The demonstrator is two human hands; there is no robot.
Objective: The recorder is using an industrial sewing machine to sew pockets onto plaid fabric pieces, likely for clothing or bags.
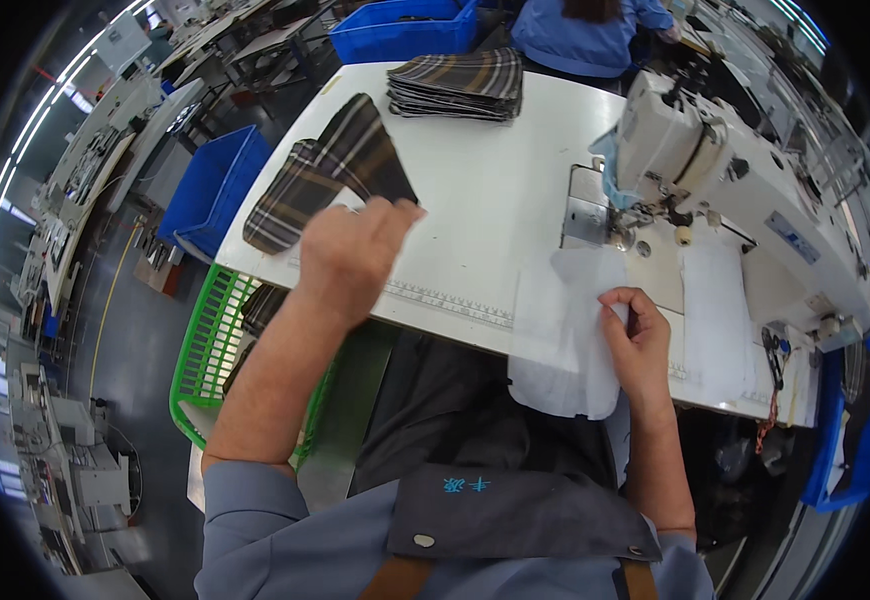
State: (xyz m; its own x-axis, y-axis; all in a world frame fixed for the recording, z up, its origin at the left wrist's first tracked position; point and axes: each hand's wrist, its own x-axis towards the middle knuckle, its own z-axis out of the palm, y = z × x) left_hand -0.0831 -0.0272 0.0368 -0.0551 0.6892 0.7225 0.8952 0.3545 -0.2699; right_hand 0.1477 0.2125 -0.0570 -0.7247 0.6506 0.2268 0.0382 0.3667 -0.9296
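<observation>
My left hand (353, 255) pinches the lower corner of a dark brown plaid fabric piece (360, 145), raised over another plaid piece (275, 205) at the table's left. My right hand (640, 345) grips the right side of a thin white translucent sheet (565, 330), which hangs over the front edge of the white table (465, 210). Just beyond that sheet is the sewing machine's needle area (625, 225). A neat stack of plaid pieces (452, 85) lies at the back of the table.
The machine body (775, 250) fills the right side, with scissors (777, 355) beside it. Blue bins (210, 185) stand left, behind and at far right. A green basket (200, 350) sits below left. A person in blue (570, 35) works beyond the table.
</observation>
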